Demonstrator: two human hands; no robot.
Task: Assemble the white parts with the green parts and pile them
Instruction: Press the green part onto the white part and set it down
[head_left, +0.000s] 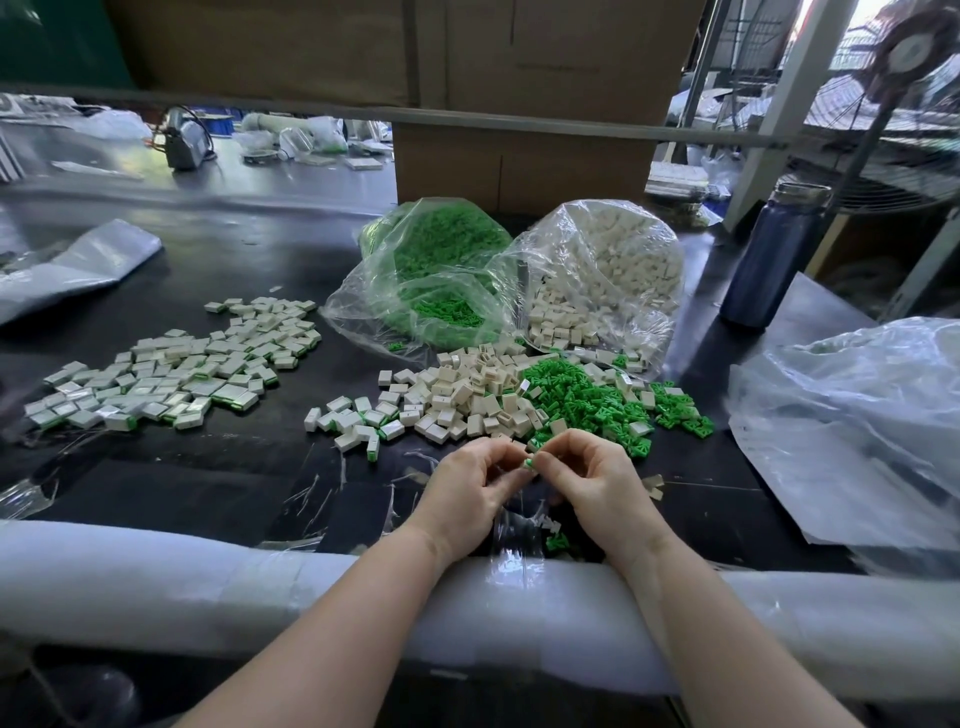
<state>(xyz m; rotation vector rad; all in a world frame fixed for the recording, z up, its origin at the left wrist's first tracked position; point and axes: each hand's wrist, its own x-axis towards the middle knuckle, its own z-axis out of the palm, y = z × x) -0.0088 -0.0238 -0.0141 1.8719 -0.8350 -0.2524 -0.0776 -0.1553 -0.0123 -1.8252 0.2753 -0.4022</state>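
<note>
L hand (475, 486) bare, no glove | R hand (592, 480) bare | forearms uncovered, no sleeves/rings/watch visible

We see daylight entering from upper right, behind fan (904, 62). Glare on clear bags (597, 270), on dark table (249, 467) at far left edge, and on tape by near edge. Soft shadows under hands. Wide-angle bending at frame edges; far clutter and corners blurred, centre sharp.
</note>
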